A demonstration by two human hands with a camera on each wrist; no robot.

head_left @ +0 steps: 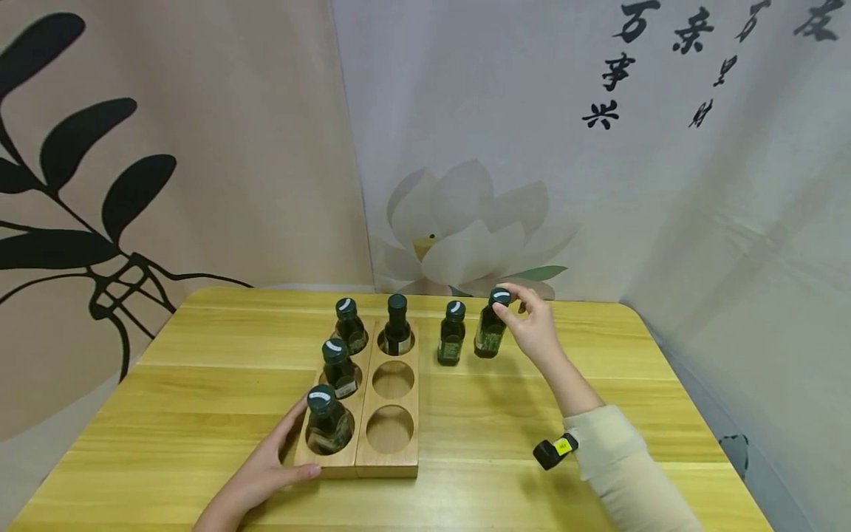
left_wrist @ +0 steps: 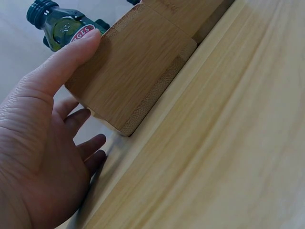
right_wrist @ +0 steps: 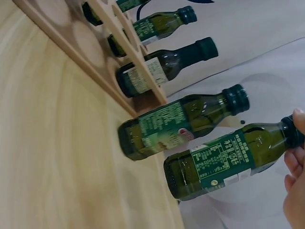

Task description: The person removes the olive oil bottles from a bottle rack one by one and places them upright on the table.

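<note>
Head: right hand (head_left: 532, 329) pinches the cap of the rightmost bottle (head_left: 490, 334), which stands upright on the table (head_left: 598, 384), right of the rack (head_left: 362, 403); second loose bottle (head_left: 451, 334) sits between. Two right-column holes are vacant. Left hand (head_left: 266, 473), fingers straight, braces the rack's near-left corner.

Left wrist: thumb (left_wrist: 71, 52) lies flat on the rack end.

Right wrist: fingertips (right_wrist: 296, 143) on the cap, bottle's long axis vertical.
</note>
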